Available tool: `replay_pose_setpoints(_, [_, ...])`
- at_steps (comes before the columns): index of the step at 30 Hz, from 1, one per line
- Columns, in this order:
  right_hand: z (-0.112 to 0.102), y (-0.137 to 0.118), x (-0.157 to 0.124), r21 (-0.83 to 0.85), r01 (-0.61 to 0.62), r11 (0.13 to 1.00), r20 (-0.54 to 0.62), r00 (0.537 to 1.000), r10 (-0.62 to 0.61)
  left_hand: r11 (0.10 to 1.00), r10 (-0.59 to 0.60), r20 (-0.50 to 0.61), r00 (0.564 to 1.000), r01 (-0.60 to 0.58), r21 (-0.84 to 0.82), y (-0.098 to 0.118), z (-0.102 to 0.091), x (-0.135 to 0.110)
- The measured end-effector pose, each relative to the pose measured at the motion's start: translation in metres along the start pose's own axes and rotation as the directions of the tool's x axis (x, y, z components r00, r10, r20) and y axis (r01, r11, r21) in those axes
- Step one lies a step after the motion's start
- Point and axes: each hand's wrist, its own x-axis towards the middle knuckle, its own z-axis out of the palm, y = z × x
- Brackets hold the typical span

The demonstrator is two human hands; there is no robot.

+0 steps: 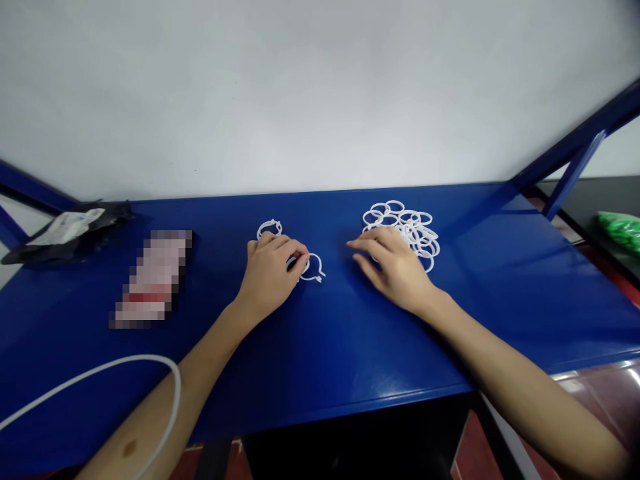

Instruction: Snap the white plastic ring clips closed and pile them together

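Note:
My left hand (273, 267) is closed in a pinch, thumb against fingertips, on a white plastic split ring (314, 257) that sticks out to the right with its gap and small end tabs showing. Another white ring seems to sit partly hidden under the thumb. Just behind this hand's fingers, a further white ring (270, 223) lies on the blue table (340, 347). At the near left edge of a pile of white plastic rings (425, 233), my right hand (393, 267) is open, fingers stretched to the left, and covers part of the pile.
On the table's left lie a blurred-out flat rectangular item (155, 277) and a black plastic bag with a white label (70, 227). A white cable (125, 360) loops over my left forearm. A white wall (320, 100) stands behind. Green bagged items (620, 230) lie far right.

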Motion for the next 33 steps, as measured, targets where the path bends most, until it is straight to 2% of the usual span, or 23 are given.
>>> replay_pose_setpoints(2, [0.005,-0.011,-0.002,0.099,0.058,0.993,0.128,0.989,-0.071,0.998,0.001,-0.01,1.0,-0.002,-0.057,0.002,-0.001,0.0])
replay_pose_setpoints(5, [0.012,-0.022,-0.003,0.117,0.094,0.989,0.243,0.963,-0.12,0.991,0.016,0.017,1.0,-0.013,-0.13,0.005,-0.002,0.0])
replay_pose_setpoints(9, [0.019,-0.025,-0.001,0.084,0.135,0.987,0.228,0.962,-0.151,0.981,0.016,0.088,0.996,0.001,-0.195,0.007,0.0,0.0])
replay_pose_setpoints(13, [0.018,-0.023,0.0,0.083,0.146,0.986,0.23,0.96,-0.162,0.983,-0.002,0.122,0.993,0.024,-0.181,0.004,0.001,0.0])
replay_pose_setpoints(20, [0.012,-0.02,-0.006,0.073,0.205,0.976,0.255,0.942,-0.217,0.996,-0.062,0.005,0.998,0.062,-0.064,-0.009,0.002,0.002])
replay_pose_setpoints(24, [0.009,-0.023,-0.007,0.079,0.178,0.981,0.229,0.954,-0.191,0.999,-0.051,-0.075,0.996,0.052,0.007,-0.012,0.003,0.004])
replay_pose_setpoints(26, [0.007,-0.025,-0.006,0.09,0.115,0.989,0.201,0.971,-0.131,1.0,0.002,-0.131,0.991,-0.001,0.009,-0.009,0.001,0.003])
replay_pose_setpoints(28, [0.006,-0.026,-0.006,0.136,0.037,0.99,0.166,0.984,-0.06,0.991,0.108,-0.176,0.978,-0.119,-0.057,-0.002,-0.003,0.002])
replay_pose_setpoints(31, [0.007,-0.027,-0.006,0.287,-0.036,0.957,0.129,0.992,-0.001,0.925,0.286,-0.2,0.937,-0.325,-0.198,0.011,-0.01,-0.002])
replay_pose_setpoints(33, [0.009,-0.026,-0.007,0.39,-0.069,0.918,0.118,0.993,0.025,0.883,0.361,-0.199,0.911,-0.402,-0.241,0.019,-0.012,-0.006])
